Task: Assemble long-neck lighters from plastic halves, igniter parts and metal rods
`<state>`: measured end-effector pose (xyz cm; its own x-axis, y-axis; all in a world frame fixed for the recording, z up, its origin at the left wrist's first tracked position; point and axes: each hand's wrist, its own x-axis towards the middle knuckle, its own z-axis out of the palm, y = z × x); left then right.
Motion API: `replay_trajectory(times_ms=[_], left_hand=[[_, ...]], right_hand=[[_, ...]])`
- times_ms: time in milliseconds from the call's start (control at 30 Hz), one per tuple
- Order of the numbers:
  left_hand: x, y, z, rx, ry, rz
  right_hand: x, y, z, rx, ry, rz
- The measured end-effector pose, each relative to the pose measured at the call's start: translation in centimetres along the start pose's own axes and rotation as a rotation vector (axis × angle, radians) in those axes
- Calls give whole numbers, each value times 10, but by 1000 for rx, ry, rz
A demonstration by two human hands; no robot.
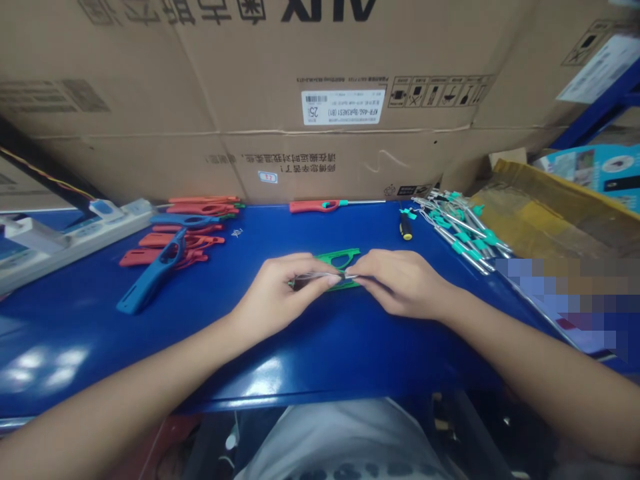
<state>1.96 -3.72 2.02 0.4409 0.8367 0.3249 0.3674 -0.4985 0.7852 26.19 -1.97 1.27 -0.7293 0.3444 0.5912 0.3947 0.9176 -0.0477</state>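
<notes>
Over the middle of the blue table, my left hand (280, 290) pinches thin pale wires (315, 275) between thumb and fingertips. My right hand (403, 280) meets it tip to tip, closed on a small piece with a silvery end. Fingers cover most of that piece, so its kind is unclear. Just behind and below the fingertips lie green lighter casing parts (345, 256), partly hidden by both hands. A black and yellow screwdriver-like handle (405, 228) lies beyond my right hand.
Red casings (165, 258) and a blue casing (153, 273) lie left, beside a power strip (75, 237). A red lighter with a metal rod (314, 207) lies at the back. Metal rods with teal fittings (463, 233) are piled right. A cardboard box (240, 160) walls the back.
</notes>
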Motion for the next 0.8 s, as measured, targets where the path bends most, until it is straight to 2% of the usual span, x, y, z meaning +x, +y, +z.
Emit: replay_trajectory(times_ms=[200,333,533,800], left_hand=[[-3,-6,-1,227,98,398],[-4,-11,0,342,140,530],[-4,-14,0,386,131,562],[-6,-11,3,337,128,508]], right_hand=[[0,-1,4,31,40,-15],[-1,-1,7,60,38,2],[-2,-1,8,91,38,9],[-1,-2,6,30,58,-13]])
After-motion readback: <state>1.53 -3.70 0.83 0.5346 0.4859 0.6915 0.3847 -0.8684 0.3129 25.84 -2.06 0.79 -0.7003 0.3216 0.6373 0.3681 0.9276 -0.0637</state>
